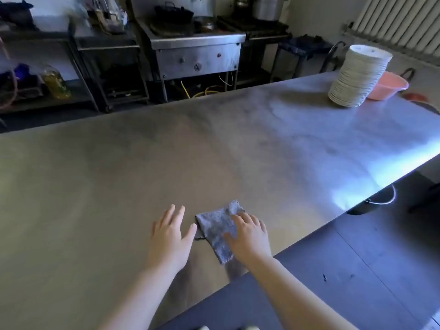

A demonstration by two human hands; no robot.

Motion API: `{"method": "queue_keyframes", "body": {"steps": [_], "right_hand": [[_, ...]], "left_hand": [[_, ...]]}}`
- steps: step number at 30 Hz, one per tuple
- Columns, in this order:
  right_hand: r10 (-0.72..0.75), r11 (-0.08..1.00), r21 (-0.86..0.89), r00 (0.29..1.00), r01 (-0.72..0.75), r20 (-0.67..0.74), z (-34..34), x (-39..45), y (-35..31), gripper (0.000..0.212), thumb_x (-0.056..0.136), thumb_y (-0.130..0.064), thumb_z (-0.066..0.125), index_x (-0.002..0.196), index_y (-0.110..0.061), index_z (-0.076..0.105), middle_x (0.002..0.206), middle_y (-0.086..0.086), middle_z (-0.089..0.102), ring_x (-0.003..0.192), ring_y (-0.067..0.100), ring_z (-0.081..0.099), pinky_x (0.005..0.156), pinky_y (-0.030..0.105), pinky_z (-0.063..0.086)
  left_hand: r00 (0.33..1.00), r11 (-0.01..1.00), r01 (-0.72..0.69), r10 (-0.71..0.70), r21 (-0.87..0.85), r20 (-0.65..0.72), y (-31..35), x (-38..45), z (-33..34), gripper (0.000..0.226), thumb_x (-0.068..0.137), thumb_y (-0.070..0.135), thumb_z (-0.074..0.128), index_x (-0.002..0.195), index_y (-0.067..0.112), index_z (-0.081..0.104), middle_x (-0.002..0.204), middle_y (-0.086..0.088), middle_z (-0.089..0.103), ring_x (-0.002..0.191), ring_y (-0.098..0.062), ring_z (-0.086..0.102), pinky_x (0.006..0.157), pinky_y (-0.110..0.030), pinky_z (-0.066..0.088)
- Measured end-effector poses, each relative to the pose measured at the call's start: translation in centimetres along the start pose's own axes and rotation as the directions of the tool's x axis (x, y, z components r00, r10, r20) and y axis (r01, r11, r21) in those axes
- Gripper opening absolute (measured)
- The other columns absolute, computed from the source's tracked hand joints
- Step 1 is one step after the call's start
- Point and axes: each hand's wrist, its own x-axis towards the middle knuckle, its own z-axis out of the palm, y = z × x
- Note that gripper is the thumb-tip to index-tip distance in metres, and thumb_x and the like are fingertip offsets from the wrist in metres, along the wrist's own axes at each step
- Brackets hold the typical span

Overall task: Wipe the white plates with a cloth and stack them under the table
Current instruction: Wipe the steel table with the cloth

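- Two bare hands lie at the near edge of the broad, dull grey stainless-steel bench [166, 151], both palm down with straight fingers.
- The left hand [170, 239] rests flat on the bare metal, fingers spread, holding nothing; its thumb tip lies just beside the left edge of the cloth.
- The right hand [250, 236] presses with flat fingers on the right part of a small, crumpled grey-blue woven cloth [217, 228]; nothing is curled round it.
- The cloth lies flat on the bench near its near edge, between the two hands, with one corner pointing away from the person and another toward the bench edge.
- A tall, slightly leaning stack of round white plates [357, 77] stands at the far right corner of the bench, well apart from the hands and the cloth.
- Just behind the stack, touching or nearly touching it, sits a round pink plastic basin [390, 85]; what is in it cannot be made out.
- Beyond the far edge of the bench stands a steel cooker [197, 55] with a dark wok-like pan on top.
- On a low shelf at the far left stands a clear plastic bottle of yellow oil [56, 84].
- A white ribbed radiator [402, 22] hangs on the wall at the upper right.
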Motion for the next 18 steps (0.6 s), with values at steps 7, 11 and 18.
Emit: {"method": "queue_keyframes", "body": {"steps": [7,11,18], "right_hand": [[0.026,0.999,-0.027,1.000,-0.026,0.000,2.9,1.8,-0.1,0.052,0.092,-0.047,0.056,0.139,-0.029,0.043,0.139,-0.008,0.042,0.132,0.019,0.033,0.110,0.033,0.025],[0.027,1.000,0.002,0.998,-0.027,-0.064,2.8,2.2,0.2,0.030,0.094,-0.040,0.054,0.120,-0.027,0.057,0.124,-0.007,0.050,0.119,0.020,0.040,0.099,0.032,0.030],[0.072,0.996,0.056,0.993,-0.067,-0.088,2.2,1.1,0.9,0.019,0.099,-0.034,0.047,0.112,-0.021,0.053,0.118,-0.003,0.051,0.114,0.021,0.041,0.093,0.029,0.030]], "left_hand": [[0.999,1.000,-0.010,0.009,0.029,0.034,-1.6,2.1,1.8,0.057,0.100,0.045,0.041,0.153,0.029,0.026,0.163,0.007,0.014,0.146,-0.017,0.017,0.119,-0.033,0.010],[0.999,0.999,-0.032,0.031,0.023,0.034,-1.8,2.6,2.2,0.057,0.100,0.044,0.044,0.152,0.028,0.029,0.162,0.005,0.017,0.146,-0.018,0.020,0.119,-0.034,0.012],[0.992,0.993,-0.118,0.119,-0.023,0.031,-0.3,3.3,2.3,0.060,0.097,0.051,0.040,0.151,0.026,0.033,0.162,0.004,0.020,0.148,-0.017,0.017,0.120,-0.035,0.008]]}}
